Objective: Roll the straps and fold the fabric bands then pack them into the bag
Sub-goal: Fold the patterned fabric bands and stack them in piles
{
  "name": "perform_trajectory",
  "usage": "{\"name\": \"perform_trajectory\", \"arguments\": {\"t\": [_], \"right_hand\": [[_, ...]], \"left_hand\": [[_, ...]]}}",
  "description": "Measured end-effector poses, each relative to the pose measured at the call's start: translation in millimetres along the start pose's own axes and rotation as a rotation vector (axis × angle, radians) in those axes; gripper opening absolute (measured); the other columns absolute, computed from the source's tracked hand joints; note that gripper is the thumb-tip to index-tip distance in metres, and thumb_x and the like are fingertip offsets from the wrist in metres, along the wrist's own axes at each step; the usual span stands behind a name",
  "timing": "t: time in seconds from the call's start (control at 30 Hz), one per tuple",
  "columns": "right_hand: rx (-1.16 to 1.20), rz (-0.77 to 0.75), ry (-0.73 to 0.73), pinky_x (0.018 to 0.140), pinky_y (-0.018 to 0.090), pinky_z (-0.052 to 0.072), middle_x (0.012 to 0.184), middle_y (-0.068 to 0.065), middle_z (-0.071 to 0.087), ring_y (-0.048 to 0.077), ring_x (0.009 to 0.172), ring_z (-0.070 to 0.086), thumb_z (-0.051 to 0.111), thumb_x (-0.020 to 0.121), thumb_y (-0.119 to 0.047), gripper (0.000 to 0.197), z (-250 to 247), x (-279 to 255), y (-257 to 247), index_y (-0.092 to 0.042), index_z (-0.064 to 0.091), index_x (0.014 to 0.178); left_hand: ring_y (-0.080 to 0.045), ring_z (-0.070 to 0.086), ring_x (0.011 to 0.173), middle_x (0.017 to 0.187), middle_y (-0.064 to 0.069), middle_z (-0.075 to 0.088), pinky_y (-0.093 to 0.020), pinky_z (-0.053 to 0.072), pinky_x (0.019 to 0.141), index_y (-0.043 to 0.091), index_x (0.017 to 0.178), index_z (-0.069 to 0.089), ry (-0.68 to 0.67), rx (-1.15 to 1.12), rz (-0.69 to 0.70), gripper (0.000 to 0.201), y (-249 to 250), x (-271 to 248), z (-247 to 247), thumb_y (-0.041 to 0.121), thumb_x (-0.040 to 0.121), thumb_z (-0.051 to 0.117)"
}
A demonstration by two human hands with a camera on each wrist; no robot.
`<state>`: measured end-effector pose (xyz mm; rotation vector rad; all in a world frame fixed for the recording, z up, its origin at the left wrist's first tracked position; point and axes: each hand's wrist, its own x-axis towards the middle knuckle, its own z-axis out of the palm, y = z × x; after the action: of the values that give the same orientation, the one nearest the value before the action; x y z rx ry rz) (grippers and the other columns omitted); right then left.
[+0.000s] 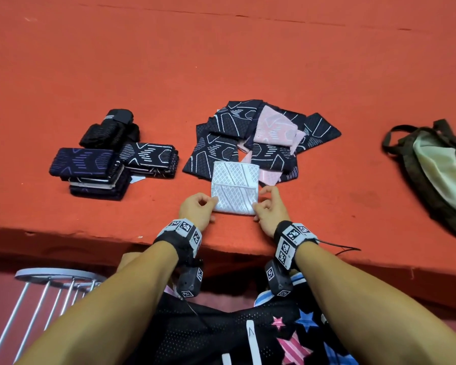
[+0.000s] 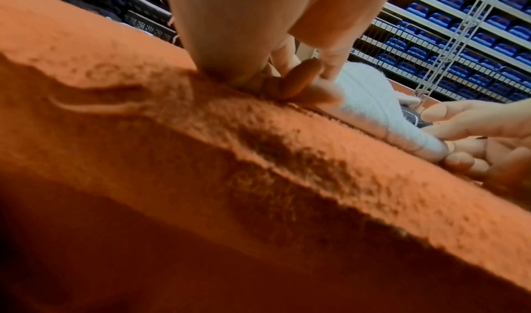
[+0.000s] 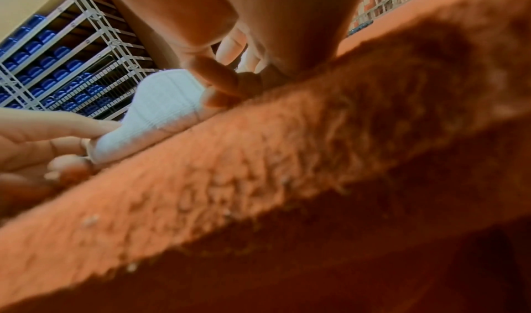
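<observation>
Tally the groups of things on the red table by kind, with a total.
Bag: 1
White band: 1
Folded stacks: 2
Loose heap of bands: 1
Bunch of rolled black straps: 1
Total: 6

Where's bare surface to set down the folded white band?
Free: red surface between the loose band pile and the bag; also the gap between that pile and the folded stacks, and everything behind them. Crowded: near edge, where left hand and right hand pinch the white band.
</observation>
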<state>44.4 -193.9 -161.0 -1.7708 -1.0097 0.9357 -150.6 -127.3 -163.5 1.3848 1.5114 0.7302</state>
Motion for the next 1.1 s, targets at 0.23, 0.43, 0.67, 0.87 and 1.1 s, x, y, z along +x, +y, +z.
{"name": "perform_trajectory", "arguments": {"t": [0.23,0.43,0.67,0.87,1.1], "right_hand": [[-0.042,0.049,-0.040,0.058,0.021,0.052,0.067,0.001,0.063,0.010,0.056,0.057,0.050,0.101,-0.014,0.034,-0.6,2.7,-2.9,-0.023,0.065,0.130],[-0.254,0.018,-0.045,0.075,0.033,0.061,0.087,0.002,0.075,0.019,0.062,0.070,0.057,0.093,-0.024,0.042,1.4,3.0,-8.1,-0.024,0.063,0.135],[-0.603,-0.091,-0.201,0.106,0.032,0.041,0.134,0.009,0.058,0.027,0.122,0.054,0.069,0.082,-0.023,0.071,0.1,4.2,-9.8,-0.018,0.045,0.149],[-0.572,-0.163,-0.069,0.079,0.033,0.045,0.105,0.007,0.056,0.023,0.092,0.057,0.052,0.099,-0.035,0.027,-0.7,17.0,-5.5,-0.015,0.071,0.100],[-0.335,-0.112,-0.058,0.083,0.032,0.051,0.096,-0.004,0.069,0.019,0.087,0.066,0.057,0.093,-0.054,0.034,-9.6,7.0,-1.4,-0.024,0.070,0.102]], "left_hand": [[-0.002,0.063,0.045,0.058,-0.005,0.071,-0.028,0.051,0.061,0.009,0.079,0.066,0.048,-0.043,-0.049,0.019,4.0,1.1,4.9,0.025,0.090,0.069],[-0.010,0.070,0.053,0.079,0.000,0.071,-0.031,0.051,0.061,0.018,0.085,0.053,0.054,0.003,0.061,0.018,-1.6,0.3,7.9,0.015,0.089,0.070],[-0.018,0.073,0.068,0.116,-0.004,0.057,-0.026,0.053,0.063,0.036,0.102,0.068,-0.102,0.015,0.103,0.037,-5.1,5.1,-2.2,0.004,0.084,0.064],[-0.023,0.067,0.083,0.109,0.006,0.052,-0.042,0.057,0.088,0.034,0.123,0.066,-0.150,0.165,0.168,0.055,-6.3,7.7,-5.3,0.013,0.074,0.078],[-0.012,0.061,0.089,0.112,0.012,0.058,-0.030,0.052,0.090,0.014,0.101,0.076,0.002,0.106,0.233,0.014,-12.5,4.9,-0.4,0.022,0.093,0.069]]}}
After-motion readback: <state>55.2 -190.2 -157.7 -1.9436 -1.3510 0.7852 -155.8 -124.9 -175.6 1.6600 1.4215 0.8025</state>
